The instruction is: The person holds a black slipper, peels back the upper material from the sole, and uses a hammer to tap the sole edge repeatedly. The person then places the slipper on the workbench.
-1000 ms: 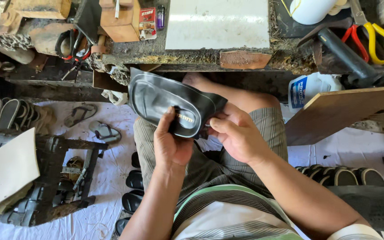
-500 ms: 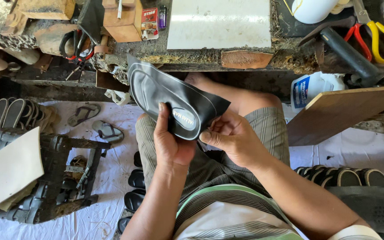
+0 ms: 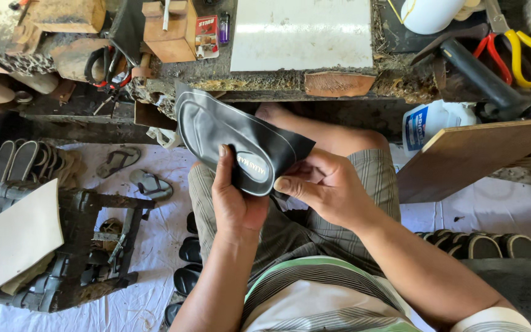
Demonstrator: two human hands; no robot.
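Holding a black insole (image 3: 228, 138) over the lap, so the step in hand looks like fitting or pressing its black cover sheet down around the heel end. Left hand (image 3: 236, 200) is wrapped around the heel, thumb lying up along the face next to the oval label patch. Right hand (image 3: 330, 187) pinches the loose flap of sheet at the insole's right edge, fingers narrow, thumb on top. Insole tilts with its toe pointing up-left toward the bench (image 3: 265, 86).

My guess is the next move calls for pulling that flap tight and smoothing it flat with no wrinkles, which needs the left hand to keep the heel from twisting.

Down on the floor left of the knees: a dark metal press-looking frame (image 3: 87, 246), a white sheet (image 3: 13, 237), some sandals (image 3: 133, 172). A wooden board (image 3: 480, 154) leans at the right. Farther out on the bench: a white tile (image 3: 302, 34) mid-edge, a wooden block (image 3: 170, 27) left of it, yellow-and-red scissors (image 3: 523, 52) in the right corner.
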